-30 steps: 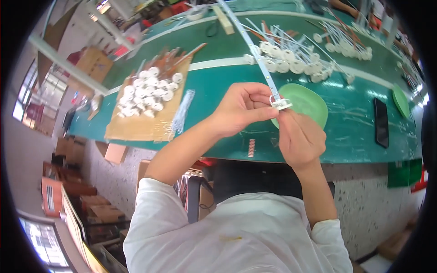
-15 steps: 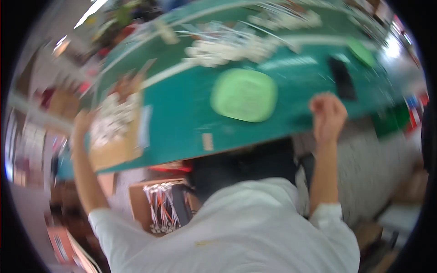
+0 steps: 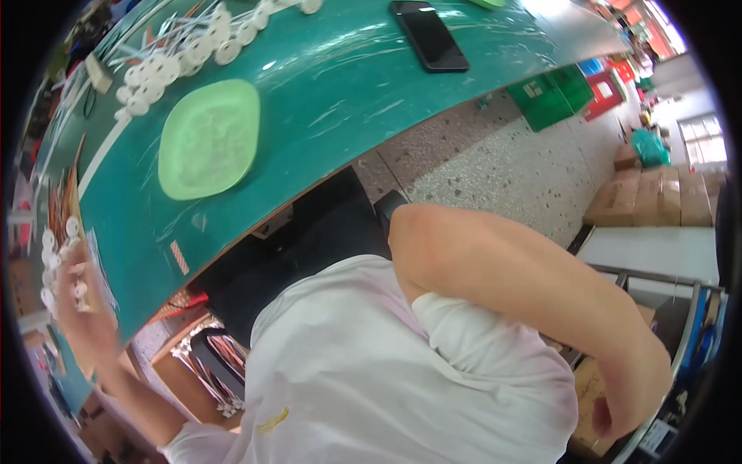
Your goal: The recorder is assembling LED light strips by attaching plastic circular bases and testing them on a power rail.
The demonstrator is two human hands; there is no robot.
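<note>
My left hand (image 3: 81,301), smeared by motion, is at the left end of the green table. It is beside a cluster of white round spool-like parts (image 3: 49,267) with thin brown and orange leads; its fingers cannot be made out. My right arm is bent back sharply at the elbow. At the lower right, my right hand (image 3: 630,402) is over a cardboard box (image 3: 589,398) in a metal-framed rack, its fingers mostly hidden. A light green plastic tray (image 3: 210,139) lies on the table between the arms.
On the table (image 3: 325,116) are more white round parts (image 3: 154,73) with leads and a black phone (image 3: 430,35). Below its front edge stands an open carton (image 3: 182,359) of wired parts. A green bin (image 3: 550,97) and stacked cartons (image 3: 645,195) stand at the right.
My view has turned to the right, so the table and tray appear further left. My right hand has moved from the table's front edge back to the lower right. My left hand stays near the white parts.
</note>
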